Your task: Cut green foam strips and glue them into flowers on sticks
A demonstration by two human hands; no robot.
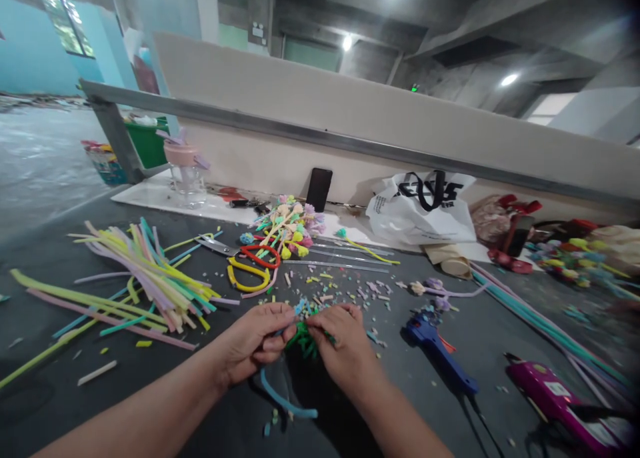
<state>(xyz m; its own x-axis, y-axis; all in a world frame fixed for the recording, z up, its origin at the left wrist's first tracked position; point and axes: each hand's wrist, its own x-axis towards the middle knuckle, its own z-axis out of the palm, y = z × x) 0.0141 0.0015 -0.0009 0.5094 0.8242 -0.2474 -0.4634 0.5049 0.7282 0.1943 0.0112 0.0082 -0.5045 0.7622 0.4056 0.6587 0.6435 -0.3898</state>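
Note:
My left hand [250, 341] is closed on a light blue pipe cleaner [289, 405], whose loose end curves out below it over the dark table. Fingertips of my right hand [345, 345] pinch close beside, at a small blue fuzzy tuft [301, 309] at the top; the exact contact is partly hidden. Behind and under the fingers lie green fuzzy pieces [305, 341]. Beyond my hands rest scissors [255, 278] with red and yellow handles, blades apart. A pile of coloured pipe cleaners [160, 271] is to the left, and a heap of small fuzzy flowers [293, 228] stands farther back.
Cut bits [373, 291] litter the table. At right are a blue glue gun [443, 355], a magenta corded tool [555, 395] and a purple flower [435, 288]. Along the back stand a clear bottle [187, 178], a phone [319, 189] and a white bag [423, 208]. Clear sticks [345, 265] lie ahead.

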